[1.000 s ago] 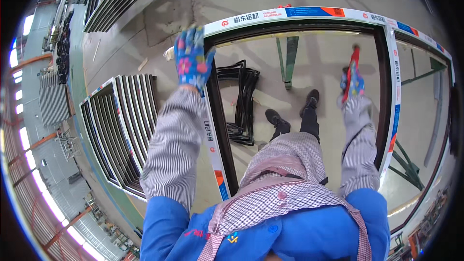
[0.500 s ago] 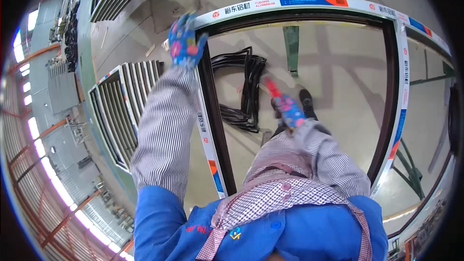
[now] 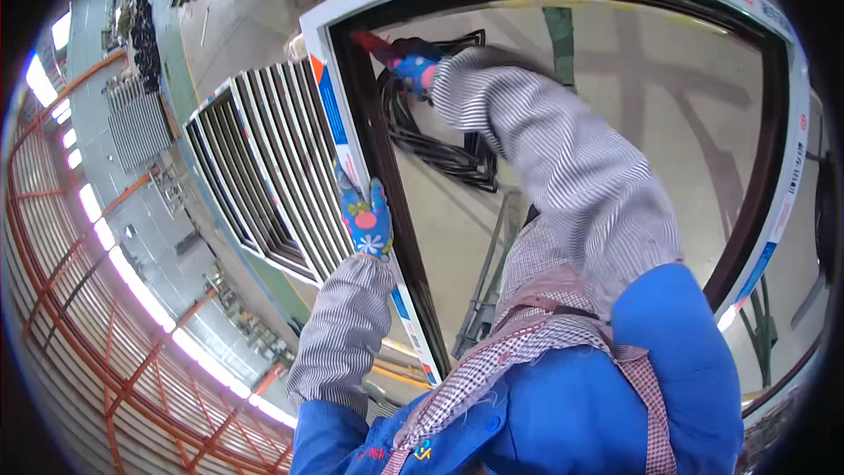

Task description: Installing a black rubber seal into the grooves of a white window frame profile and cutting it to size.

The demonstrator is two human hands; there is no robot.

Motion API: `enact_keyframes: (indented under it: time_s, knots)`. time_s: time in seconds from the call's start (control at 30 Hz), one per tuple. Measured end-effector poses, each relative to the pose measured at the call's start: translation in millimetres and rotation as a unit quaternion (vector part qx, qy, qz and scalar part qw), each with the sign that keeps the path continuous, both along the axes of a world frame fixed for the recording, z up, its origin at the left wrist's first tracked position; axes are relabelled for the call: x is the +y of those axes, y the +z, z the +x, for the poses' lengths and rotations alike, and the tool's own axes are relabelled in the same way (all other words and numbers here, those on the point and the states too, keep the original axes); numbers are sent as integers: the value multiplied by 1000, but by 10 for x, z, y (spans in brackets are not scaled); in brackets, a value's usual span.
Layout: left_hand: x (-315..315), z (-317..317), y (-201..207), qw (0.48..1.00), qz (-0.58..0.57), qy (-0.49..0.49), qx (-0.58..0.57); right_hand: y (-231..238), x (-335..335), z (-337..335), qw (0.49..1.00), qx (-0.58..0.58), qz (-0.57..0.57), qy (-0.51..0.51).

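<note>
Head view, nearest: blue jacket (image 3: pixel 563 405) and checked apron straps (image 3: pixel 527 334) fill the lower middle.
Left hand (image 3: pixel 367 215): in a flowered glove, closed around the left bar of the frame (image 3: pixel 352 136), about midway up that bar.
Frame: large window frame, white outside with a dark inner edge; the held bar's long axis runs from low centre up and left to the top left corner, and the top bar bends away to the right.
Right hand (image 3: pixel 413 66): gloved, arm crossed over, gripping a red tool (image 3: pixel 374 41) at the frame's top left inner corner.
Tool: long axis slants up-left, tip pointing into the corner.
Behind: black strips (image 3: pixel 440 145) coiled on the floor, seen through the frame.
Farther left: stacked frames (image 3: pixel 264 158) lean beside it.
</note>
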State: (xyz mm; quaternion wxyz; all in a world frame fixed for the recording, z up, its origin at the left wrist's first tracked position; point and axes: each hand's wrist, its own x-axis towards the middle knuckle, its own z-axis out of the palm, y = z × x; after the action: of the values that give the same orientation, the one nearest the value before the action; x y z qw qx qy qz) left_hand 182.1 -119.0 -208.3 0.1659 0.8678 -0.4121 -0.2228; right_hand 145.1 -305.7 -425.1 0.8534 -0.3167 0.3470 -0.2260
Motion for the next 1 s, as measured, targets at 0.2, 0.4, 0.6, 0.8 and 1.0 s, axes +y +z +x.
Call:
enact_keyframes:
  time_s: [0.2,0.4,0.6,0.8,1.0]
  knots:
    - [169,43,130,999,18,29,-7,1071,1730,-549,969,145,-95,175]
    - [220,233,-91,998,-29,-38,-37,1196,3258,-1041,892,157,-209,369]
    - [306,221,32,992,-98,-39,69,1333,2902,-1161,871,142,-273,384]
    - [1189,90,-11,999,-34,-25,-22,1334,3287,-1120,921,189,-165,297]
    - [2957,-172,76,996,-2,-18,-86,1325,3631,-842,989,111,47,86]
